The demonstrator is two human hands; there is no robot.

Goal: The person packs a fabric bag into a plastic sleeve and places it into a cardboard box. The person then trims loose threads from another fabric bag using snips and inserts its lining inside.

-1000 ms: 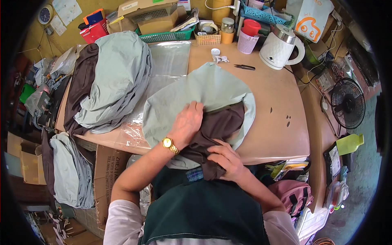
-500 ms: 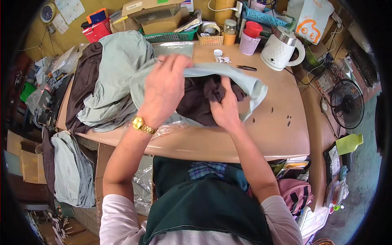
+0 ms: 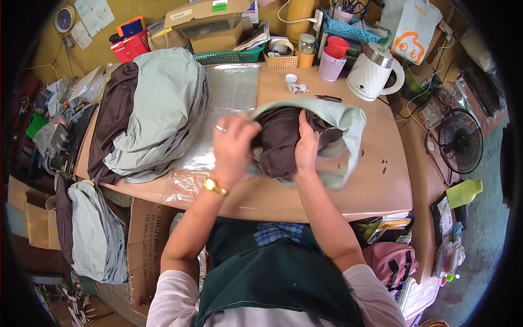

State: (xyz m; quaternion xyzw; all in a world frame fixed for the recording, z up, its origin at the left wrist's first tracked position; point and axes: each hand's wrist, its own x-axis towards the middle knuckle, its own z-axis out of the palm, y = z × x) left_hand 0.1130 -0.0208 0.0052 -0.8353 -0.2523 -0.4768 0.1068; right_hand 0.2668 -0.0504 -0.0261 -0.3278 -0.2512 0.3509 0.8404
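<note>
A garment (image 3: pixel 279 143), light grey-green on one side and dark brown on the other, is bunched above the table in front of me. Its pale edge curves around the brown cloth in the middle. My left hand (image 3: pixel 234 146), with a ring and a gold watch, is blurred, its fingers curled at the garment's left edge. My right hand (image 3: pixel 306 146) reaches into the folds and grips the brown fabric, its fingertips partly hidden by cloth. To the left lies a pile of similar grey-green and brown garments (image 3: pixel 163 103).
Clear plastic bags (image 3: pixel 231 87) lie beside the pile. Behind are small scissors or snips (image 3: pixel 328 98), a white kettle (image 3: pixel 371 73), a pink cup (image 3: pixel 331 64) and a green basket (image 3: pixel 231 56). More garments (image 3: pixel 95 229) hang at lower left; a fan (image 3: pixel 460 139) stands right.
The garment has moved away from the pile, slightly rightward and lower, showing more brown cloth. My left hand has come down, uncovering the plastic bags.
</note>
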